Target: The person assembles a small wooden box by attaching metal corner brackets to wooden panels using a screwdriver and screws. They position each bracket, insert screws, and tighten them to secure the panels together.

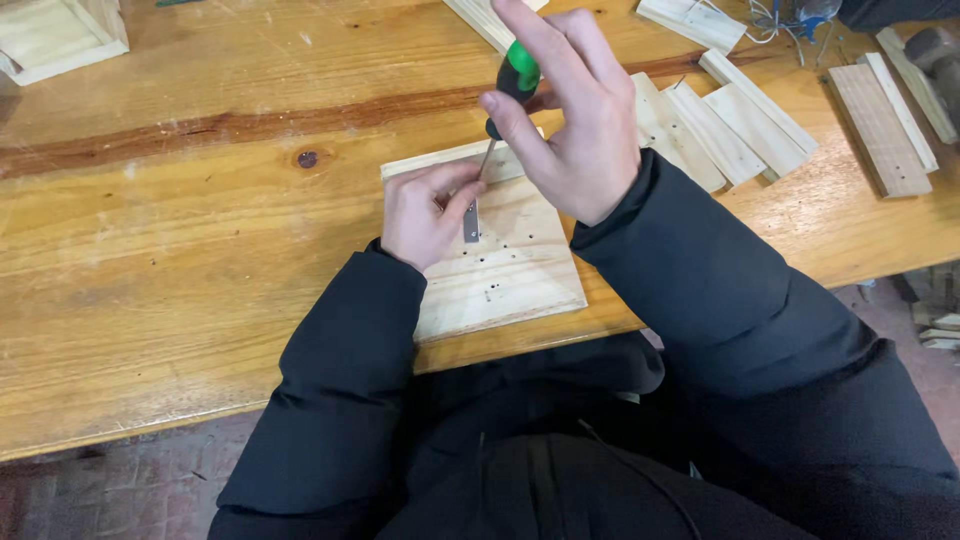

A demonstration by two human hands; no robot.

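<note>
— Green-and-black handle, that's the screwdriver (510,90)? Who's got it?

— Right hand (570,120), top centre of frame. Thumb + fingers closed round the handle, index finger sticking up. Shaft runs down-left, tip meets the top of a small grey metal plate (471,222).

— Left hand (428,212)?

— Just left of centre, fingers curled, pinching that plate and pressing it upright-ish on a pale wood board (500,265). Hands close together, not touching as far as I can tell.

— Board looks how?

— Roughly square, light pine, several small dark holes scattered mid-board. Lies flat at the near edge of the workbench (180,230), centre of frame. Left hand covers its upper-left corner; right wrist + black sleeve (700,280) cross its right edge.

— Around it?

— Row of flat wood slats (720,125) upper right, leaning on each other. Longer ridged strip (880,130) far right. Corner of a wooden box (55,35) upper left. Tangle of wires (780,20) at top right. Bench has a dark knot left of the board. Brick floor (120,490) bottom left.
</note>
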